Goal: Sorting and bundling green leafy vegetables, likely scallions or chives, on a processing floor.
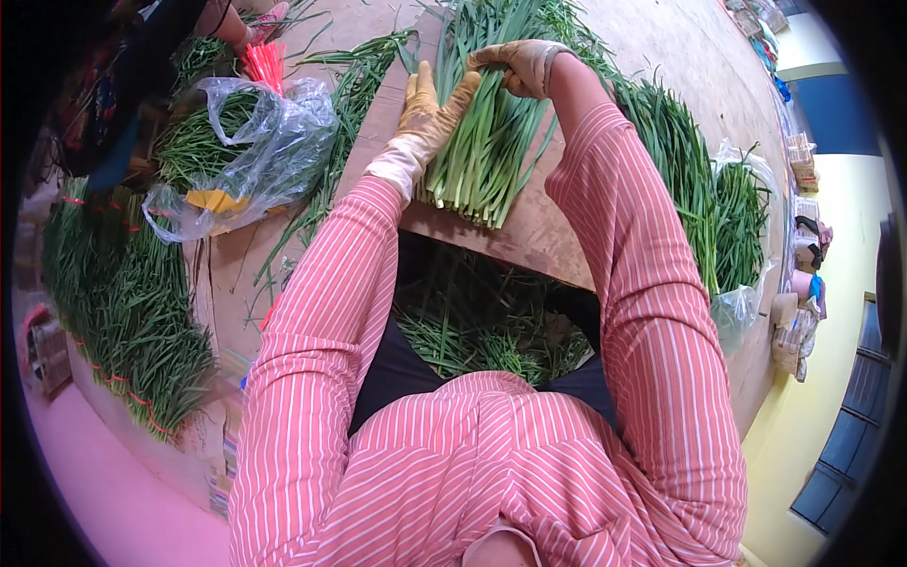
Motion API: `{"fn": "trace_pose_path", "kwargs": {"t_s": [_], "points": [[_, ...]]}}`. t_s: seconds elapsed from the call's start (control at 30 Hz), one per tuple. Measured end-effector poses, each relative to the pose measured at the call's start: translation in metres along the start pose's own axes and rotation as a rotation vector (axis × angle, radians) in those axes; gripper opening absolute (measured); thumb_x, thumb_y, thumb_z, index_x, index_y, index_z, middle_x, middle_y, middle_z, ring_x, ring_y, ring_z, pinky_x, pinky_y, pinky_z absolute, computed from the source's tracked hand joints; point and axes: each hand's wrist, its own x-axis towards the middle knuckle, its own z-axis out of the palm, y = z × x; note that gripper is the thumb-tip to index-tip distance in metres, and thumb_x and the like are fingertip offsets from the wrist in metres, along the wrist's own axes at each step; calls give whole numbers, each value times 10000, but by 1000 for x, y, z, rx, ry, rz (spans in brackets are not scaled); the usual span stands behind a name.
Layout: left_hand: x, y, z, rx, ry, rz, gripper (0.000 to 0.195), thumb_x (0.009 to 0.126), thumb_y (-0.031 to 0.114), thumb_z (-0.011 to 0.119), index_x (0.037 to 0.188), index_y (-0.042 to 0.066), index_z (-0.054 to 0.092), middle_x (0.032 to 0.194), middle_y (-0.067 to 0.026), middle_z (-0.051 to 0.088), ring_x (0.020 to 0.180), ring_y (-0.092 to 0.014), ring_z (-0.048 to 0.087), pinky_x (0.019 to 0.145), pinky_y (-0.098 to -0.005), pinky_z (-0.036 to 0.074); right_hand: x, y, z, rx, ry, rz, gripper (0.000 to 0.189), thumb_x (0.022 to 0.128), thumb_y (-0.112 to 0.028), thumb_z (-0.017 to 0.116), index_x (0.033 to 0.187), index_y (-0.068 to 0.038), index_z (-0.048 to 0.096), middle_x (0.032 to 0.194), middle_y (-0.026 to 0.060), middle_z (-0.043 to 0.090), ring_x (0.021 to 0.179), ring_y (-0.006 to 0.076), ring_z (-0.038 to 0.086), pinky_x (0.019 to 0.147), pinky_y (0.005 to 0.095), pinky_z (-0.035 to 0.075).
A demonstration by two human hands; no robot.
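Long green leaves, apparently garlic chives, lie in a thick pile on a brown board, their pale cut ends towards me. My left hand, in a yellow-stained glove, rests against the pile's left side with fingers apart and thumb over the leaves. My right hand, in a similar glove, reaches across from the right with its fingers curled around some upper leaves. The hidden undersides of both hands leave their full contact with the leaves unclear.
Banded green bundles lie at the left, near a clear plastic bag and red ties. More leaves line the right side, beside another bagged bunch. Loose leaves lie below the board. Another person's arm shows at upper left.
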Motion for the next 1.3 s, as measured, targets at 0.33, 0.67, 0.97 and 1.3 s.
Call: {"fn": "trace_pose_path", "kwargs": {"t_s": [0.33,0.67,0.97,1.3], "points": [[7,1,12,335,-51,20,1314,498,740,697,1433,50,85,1440,-289,108,1344,-403,162,1080,-384,233,0,33,-6,-787,-33,-768,378,827,-13,530,1151,-189,612,636,-43,450,493,62,292,453,204,341],[8,7,21,484,-88,25,1356,451,757,703,1438,70,76,1440,-273,128,1313,-437,211,1064,-428,251,-11,6,0,-542,-68,-146,417,834,-15,479,1140,-260,620,764,-23,540,530,96,385,536,264,401],[9,12,28,480,-52,-15,1352,454,664,780,1440,61,77,1438,-307,87,1364,-381,107,1079,-391,220,-8,12,-1,-251,126,-108,338,688,-380,737,816,-70,700,607,8,485,483,122,379,466,282,351],[13,4,25,588,-2,-41,1325,469,706,733,1444,104,68,1444,-295,103,1341,-414,180,1074,-418,242,-12,8,31,-295,533,-27,533,677,-492,705,918,-20,654,706,95,620,666,202,612,635,341,501]]}}
